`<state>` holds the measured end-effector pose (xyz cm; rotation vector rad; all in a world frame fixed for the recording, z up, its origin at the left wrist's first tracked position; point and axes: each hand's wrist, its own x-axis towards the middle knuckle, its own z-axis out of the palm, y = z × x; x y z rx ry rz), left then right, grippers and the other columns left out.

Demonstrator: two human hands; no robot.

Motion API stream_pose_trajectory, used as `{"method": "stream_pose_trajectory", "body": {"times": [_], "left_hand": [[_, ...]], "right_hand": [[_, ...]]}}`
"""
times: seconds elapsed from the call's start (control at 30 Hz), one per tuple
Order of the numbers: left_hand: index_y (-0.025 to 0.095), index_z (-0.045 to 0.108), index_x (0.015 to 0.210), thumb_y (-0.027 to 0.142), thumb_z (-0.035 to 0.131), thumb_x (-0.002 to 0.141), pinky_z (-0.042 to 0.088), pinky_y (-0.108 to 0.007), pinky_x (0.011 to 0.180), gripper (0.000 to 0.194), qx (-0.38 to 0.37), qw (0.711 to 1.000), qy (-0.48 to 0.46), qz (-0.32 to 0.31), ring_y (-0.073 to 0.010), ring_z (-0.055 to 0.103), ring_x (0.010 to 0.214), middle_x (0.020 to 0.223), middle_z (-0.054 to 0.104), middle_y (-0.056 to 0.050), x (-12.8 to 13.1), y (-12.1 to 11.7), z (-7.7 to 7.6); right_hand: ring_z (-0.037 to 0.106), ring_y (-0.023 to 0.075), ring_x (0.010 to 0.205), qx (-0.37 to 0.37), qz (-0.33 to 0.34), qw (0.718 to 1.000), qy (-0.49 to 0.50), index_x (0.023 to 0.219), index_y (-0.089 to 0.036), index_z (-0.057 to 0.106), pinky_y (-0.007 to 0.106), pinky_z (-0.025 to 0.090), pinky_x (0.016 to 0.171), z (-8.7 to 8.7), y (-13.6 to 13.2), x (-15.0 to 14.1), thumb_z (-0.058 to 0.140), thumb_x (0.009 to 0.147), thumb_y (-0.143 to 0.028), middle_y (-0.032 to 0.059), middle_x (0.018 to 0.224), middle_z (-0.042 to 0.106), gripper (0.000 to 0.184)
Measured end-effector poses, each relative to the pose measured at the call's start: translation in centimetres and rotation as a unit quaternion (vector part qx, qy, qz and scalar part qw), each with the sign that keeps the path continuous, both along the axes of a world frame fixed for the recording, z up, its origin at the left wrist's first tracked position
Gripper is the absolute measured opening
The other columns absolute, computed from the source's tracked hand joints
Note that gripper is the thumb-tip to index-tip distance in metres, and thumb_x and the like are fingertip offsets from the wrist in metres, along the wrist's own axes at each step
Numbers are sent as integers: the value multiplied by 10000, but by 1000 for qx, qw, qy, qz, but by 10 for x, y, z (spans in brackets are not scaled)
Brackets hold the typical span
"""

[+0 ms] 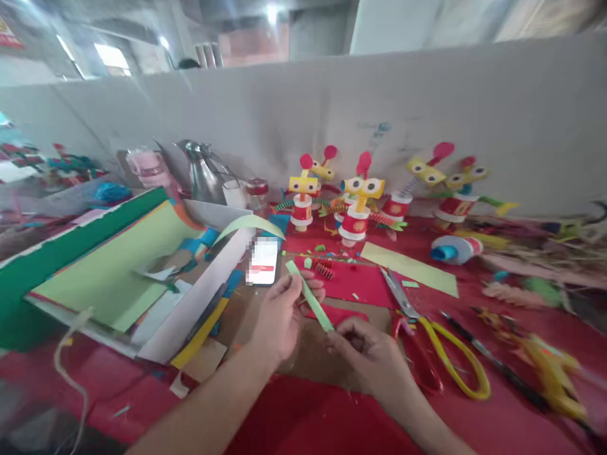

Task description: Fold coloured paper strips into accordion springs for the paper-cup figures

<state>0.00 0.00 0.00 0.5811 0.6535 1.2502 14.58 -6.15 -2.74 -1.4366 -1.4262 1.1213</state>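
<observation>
A narrow light-green paper strip (pixel 313 301) runs slantwise between my two hands. My left hand (pixel 287 309) pinches its upper part between thumb and fingers, with the other fingers curled beneath. At the lower end, my right hand (pixel 363 347) has thumb and forefinger closed on the strip. Just beyond my left hand lie coiled paper springs (pixel 325 268) and small green scraps on red paper (pixel 351 283). Scissors with yellow handles (pixel 439 338) lie open to the right of my right hand, and a wider pale-green strip (pixel 410 268) is behind them.
A box (pixel 199 316) with coloured paper sheets stands at left, near a phone (pixel 263 260) and a steel jug (pixel 203 170). Several paper-cup figures (pixel 355 221) line the grey partition (pixel 265 114). A yellow glue gun (pixel 552 370) and a black-handled tool (pixel 502 366) lie at right.
</observation>
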Motion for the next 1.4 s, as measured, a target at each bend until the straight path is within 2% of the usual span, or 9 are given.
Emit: {"method": "stream_pose_trajectory", "body": {"times": [0.17,0.43,0.8,0.93,1.03,1.2,1.27,1.4], "left_hand": [[132,663,867,273,635,811,504,-321,812,154,-8,1000,5,-3,-162,666,800,794,698,-53,-3,2,1],[122,662,867,237,622,819,509,-348,845,131,-14,1000,10,7,-177,675,821,818,708,-73,-4,2,-1],[111,658,809,151,525,870,525,-350,867,152,-64,997,4,43,-148,685,751,788,711,-73,-1,6,2],[126,649,801,165,500,888,544,-292,821,177,-59,997,-7,54,-123,682,737,791,710,-56,-3,8,4],[147,645,808,174,494,895,549,-234,780,176,-57,996,-24,70,-99,679,739,797,710,-35,-6,12,6],[156,642,813,176,470,906,552,-227,773,197,-62,995,-41,62,-92,677,734,786,707,-24,-3,9,7],[155,641,807,174,475,904,547,-234,798,193,-60,996,-44,45,-91,676,734,786,705,-20,1,6,6],[160,644,824,179,484,901,520,-260,871,179,-57,997,-44,14,-93,675,766,807,706,-15,4,1,4]], "right_hand": [[569,136,620,-10,-6,1000,12,695,-183,562,229,415,563,0,3,-1,612,791,-424,19,667,635,264],[633,145,654,1,-30,992,126,793,-207,492,251,499,608,-5,2,-3,678,754,-367,-8,682,625,248],[637,123,679,76,-14,993,88,830,-212,512,244,515,634,2,-3,-3,602,830,-284,-13,721,638,115],[636,132,731,71,-37,993,84,868,-218,522,246,523,649,6,-5,-3,678,765,-298,-10,776,619,204],[640,136,759,62,-18,993,98,940,-225,516,254,531,687,12,-6,-4,737,705,-289,-8,801,630,328],[643,138,767,41,-18,993,110,1003,-220,510,274,534,707,13,-7,-5,716,723,-314,19,895,641,360],[642,146,763,32,-12,995,99,993,-211,541,281,530,699,11,-6,-5,680,756,-348,24,880,653,307],[649,152,730,35,-5,998,59,853,-193,605,265,513,663,11,-6,-3,590,827,-341,16,777,675,152]]}}
